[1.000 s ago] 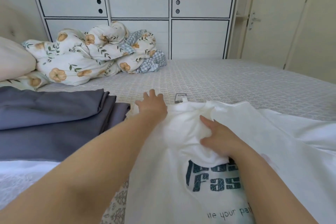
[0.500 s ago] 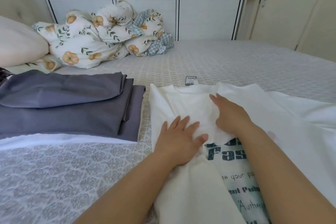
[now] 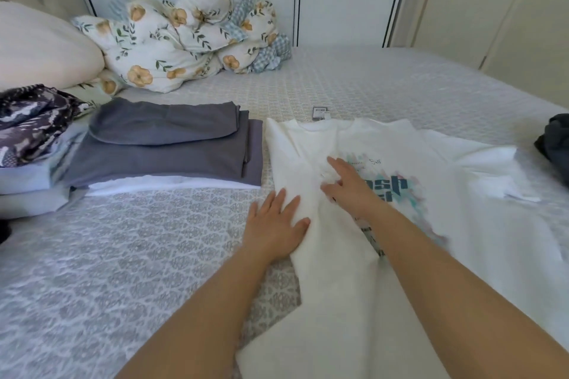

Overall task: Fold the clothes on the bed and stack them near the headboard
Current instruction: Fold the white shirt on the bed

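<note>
A: Listing item one: white printed T-shirt (image 3: 354,255), lying print-up on the patterned bedspread (image 3: 123,255), just right of the folded grey stack (image 3: 172,148). Left side panel already turned in over the body.

B: Hands?

A: Our left hand (image 3: 274,224) lies flat, fingers straight, half on the folded edge, half on the bedspread. Our right hand (image 3: 351,184) presses the chest with fingers spread. Neither grips anything.

B: Handling notes?

A: We judge it light, limp cotton: no stiffness, creases easily, slides on itself. It should be lifted by pinching at shoulder seam and hem, never mid-panel, or the fold sags.

B: Anything else catalogued?

A: A tag (image 3: 320,112) at the collar; a floral duvet (image 3: 172,46) bunched beyond; a dark garment (image 3: 554,141) at the right edge, unfolded.
</note>
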